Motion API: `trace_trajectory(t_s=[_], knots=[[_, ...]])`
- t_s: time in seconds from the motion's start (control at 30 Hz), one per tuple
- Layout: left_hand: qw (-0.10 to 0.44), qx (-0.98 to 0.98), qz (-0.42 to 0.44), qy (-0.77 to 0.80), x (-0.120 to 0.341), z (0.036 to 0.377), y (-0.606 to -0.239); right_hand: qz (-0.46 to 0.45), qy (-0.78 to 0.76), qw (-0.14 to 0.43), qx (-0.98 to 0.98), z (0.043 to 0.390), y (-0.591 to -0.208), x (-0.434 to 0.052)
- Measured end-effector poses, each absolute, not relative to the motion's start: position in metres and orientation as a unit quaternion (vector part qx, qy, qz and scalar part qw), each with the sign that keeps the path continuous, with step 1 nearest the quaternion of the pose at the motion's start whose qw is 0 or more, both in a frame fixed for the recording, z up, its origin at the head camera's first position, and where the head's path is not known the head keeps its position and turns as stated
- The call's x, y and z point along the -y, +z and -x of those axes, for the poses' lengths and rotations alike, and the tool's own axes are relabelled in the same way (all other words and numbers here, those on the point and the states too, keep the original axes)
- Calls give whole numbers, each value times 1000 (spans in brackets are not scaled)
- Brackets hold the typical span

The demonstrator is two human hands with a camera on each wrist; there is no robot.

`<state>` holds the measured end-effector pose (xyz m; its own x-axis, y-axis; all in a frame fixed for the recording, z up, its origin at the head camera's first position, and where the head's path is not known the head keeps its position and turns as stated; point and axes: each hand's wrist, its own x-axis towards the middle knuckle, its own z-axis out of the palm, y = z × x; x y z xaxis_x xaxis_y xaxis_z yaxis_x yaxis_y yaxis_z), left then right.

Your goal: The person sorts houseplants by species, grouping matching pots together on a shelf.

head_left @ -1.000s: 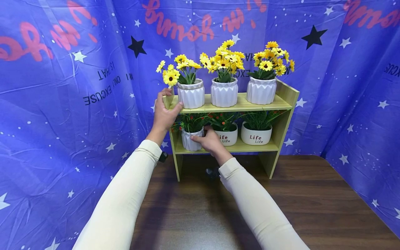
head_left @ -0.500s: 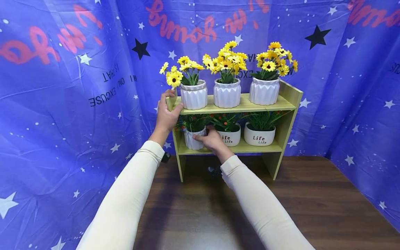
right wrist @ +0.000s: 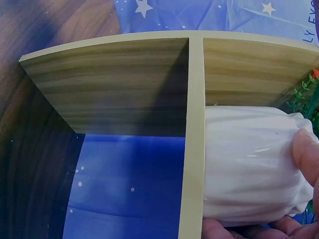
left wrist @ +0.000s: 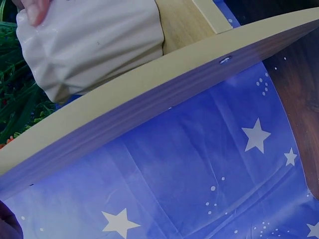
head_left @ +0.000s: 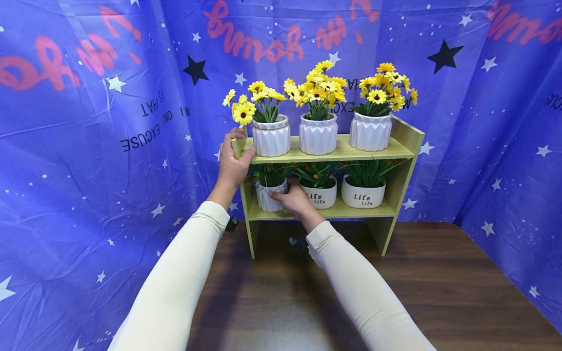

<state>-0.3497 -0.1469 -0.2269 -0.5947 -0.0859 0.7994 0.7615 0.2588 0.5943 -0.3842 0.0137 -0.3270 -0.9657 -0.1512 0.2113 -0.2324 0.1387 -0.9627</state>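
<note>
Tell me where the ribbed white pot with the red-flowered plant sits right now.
In the head view, the ribbed white pot stands at the lower shelf's left end, beside a "Life" pot, gripped by the right hand.

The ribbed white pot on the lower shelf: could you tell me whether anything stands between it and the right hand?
Nothing visible does. The right hand already grips the ribbed white pot on the lower shelf; the neighbouring Life pot stands beside the hand, not in its way.

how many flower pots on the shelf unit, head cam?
6. Top shelf: left pot, middle pot, right pot, all with yellow flowers. Lower shelf: ribbed pot held by the right hand, then two "Life" pots. None seem hidden.
</note>
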Motion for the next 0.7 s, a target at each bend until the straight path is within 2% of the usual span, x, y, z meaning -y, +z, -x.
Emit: trace_trajectory(t_s=[0.27, 0.4, 0.53, 0.6, 0.7], knots=[[379, 696, 253, -555, 155, 353, -224, -118, 571, 95, 807, 378, -329, -3], [338, 676, 281, -591, 166, 355, -219, -119, 540, 110, 826, 371, -333, -2], [293, 686, 287, -601, 184, 359, -216, -157, 557, 92, 810, 349, -334, -18], [312, 720, 287, -550, 193, 357, -220, -180, 558, 89, 805, 332, -338, -33], [390, 756, 298, -434, 202, 342, -239, -203, 536, 115, 812, 306, -355, -64]])
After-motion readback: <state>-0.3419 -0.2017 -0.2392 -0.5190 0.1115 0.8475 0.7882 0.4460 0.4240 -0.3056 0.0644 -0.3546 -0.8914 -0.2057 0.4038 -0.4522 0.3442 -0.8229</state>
